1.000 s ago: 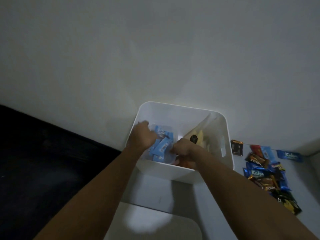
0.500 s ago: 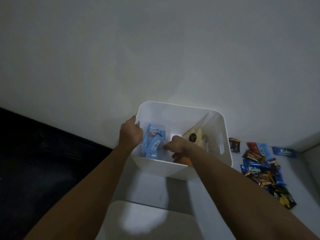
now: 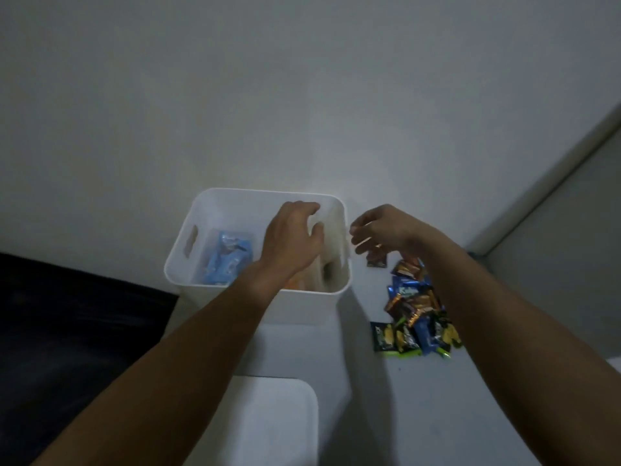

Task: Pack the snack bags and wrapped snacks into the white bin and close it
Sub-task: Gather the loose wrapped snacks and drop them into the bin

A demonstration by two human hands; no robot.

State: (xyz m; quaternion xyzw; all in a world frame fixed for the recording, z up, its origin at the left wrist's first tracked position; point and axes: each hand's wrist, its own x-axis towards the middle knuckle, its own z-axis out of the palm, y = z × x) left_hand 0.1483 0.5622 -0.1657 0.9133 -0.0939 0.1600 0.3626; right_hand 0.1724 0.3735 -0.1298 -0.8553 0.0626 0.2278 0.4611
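My left hand [image 3: 292, 240] hangs over the open white bin [image 3: 201, 210], fingers loosely spread and holding nothing that I can make out — it sits there, I'd say, to steady or settle what is already packed. My right hand [image 3: 383, 230] is outside the bin, just past its right wall, fingers slack and half curled above the floor; the light is dim and the hand a little smeared, so I can't swear it is empty, though nothing shows in it.

The bin is smooth, thin-walled plastic with rounded corners and a slot handle cut into its left side. Inside, against the left half, lies a clear bag of blue-wrapped snacks [image 3: 228, 260], crinkly and glossy; something orange shows at the near wall under my wrist.

The loose wrapped snacks [image 3: 411, 304] are piled on the pale floor to the right of the bin, within easy reach of my right hand — shiny foil in blue, brown and green. One dark sachet [image 3: 376, 258] lies apart, nearest my fingers. The flat white lid [image 3: 268, 422] waits on the floor near me, off the bin.
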